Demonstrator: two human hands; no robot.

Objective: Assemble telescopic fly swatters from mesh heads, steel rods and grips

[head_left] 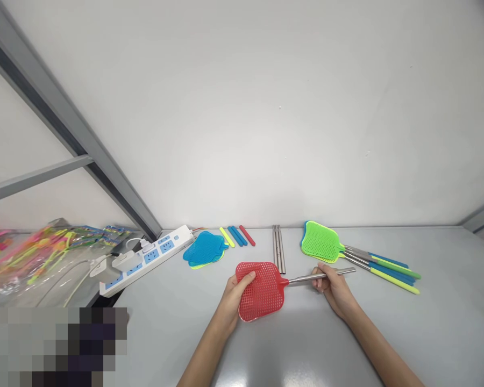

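Note:
My left hand (233,301) grips the left edge of a red fly swatter head (264,293), its thumb on the mesh. A metal rod (302,279) joins the head's neck and runs to the right. My right hand (334,287) is closed around that rod, whose bare silver end sticks out past the fingers. Behind the red head lie several metal rods (279,250) side by side. Fly swatters with a green head (320,242) on top are stacked just beyond my right hand, their blue, green and yellow handles (395,271) pointing right.
Blue swatter heads (205,248) with a yellow one beneath lie at the left. Beside them are a yellow grip (227,237), blue grips (237,235) and a red grip (247,235). A power strip (157,258) with plugs and cords lies further left, near plastic-bagged colourful items (44,258).

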